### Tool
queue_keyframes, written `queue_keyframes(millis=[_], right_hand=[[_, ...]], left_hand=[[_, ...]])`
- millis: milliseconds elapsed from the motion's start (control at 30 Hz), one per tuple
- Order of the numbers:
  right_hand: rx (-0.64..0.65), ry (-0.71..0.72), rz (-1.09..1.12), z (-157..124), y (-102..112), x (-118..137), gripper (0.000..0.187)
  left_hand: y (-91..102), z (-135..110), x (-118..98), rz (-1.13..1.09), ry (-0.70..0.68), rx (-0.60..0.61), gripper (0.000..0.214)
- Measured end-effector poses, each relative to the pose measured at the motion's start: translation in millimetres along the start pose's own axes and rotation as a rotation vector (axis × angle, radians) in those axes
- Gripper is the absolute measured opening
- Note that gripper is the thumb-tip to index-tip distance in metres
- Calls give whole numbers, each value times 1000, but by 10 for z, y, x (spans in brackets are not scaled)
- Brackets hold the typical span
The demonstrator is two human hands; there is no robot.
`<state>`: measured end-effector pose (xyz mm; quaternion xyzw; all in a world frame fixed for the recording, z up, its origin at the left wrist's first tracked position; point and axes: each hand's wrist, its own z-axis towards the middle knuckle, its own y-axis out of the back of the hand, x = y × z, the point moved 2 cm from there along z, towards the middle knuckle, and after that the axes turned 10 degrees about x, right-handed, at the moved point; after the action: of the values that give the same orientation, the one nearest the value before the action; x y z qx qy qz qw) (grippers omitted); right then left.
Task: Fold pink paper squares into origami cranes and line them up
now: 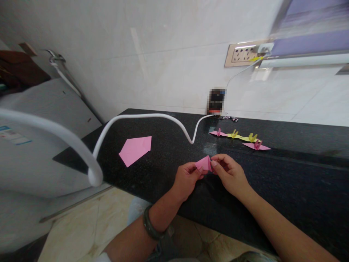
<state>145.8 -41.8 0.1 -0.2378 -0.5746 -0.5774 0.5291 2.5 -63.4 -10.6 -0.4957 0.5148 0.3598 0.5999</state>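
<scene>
A small folded piece of pink paper (pixel 205 163) is pinched between both my hands just above the black counter (pixel 286 182). My left hand (pixel 187 178) grips its left side with closed fingers; a dark bangle sits on that wrist. My right hand (pixel 229 173) pinches its right side with thumb and fingers. A larger pink folded sheet (pixel 135 149) lies flat on the counter to the left of my hands.
Several finished paper cranes, pink and yellow (pixel 240 138), stand in a row behind my hands. A white cable (pixel 152 116) snakes across the counter to a wall socket (pixel 247 54). A grey appliance (pixel 40 138) stands at the left, past the counter's edge.
</scene>
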Motion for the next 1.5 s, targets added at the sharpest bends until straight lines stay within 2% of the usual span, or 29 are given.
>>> queue_keyframes(millis=[733,1500], right_hand=[[5,55,-129,-6,29,53,15],[-12,38,-135,4,25,15,13]], left_hand=[[9,-5,32,177,-58,-4,28],[5,2,26,182,-48,-6,26]])
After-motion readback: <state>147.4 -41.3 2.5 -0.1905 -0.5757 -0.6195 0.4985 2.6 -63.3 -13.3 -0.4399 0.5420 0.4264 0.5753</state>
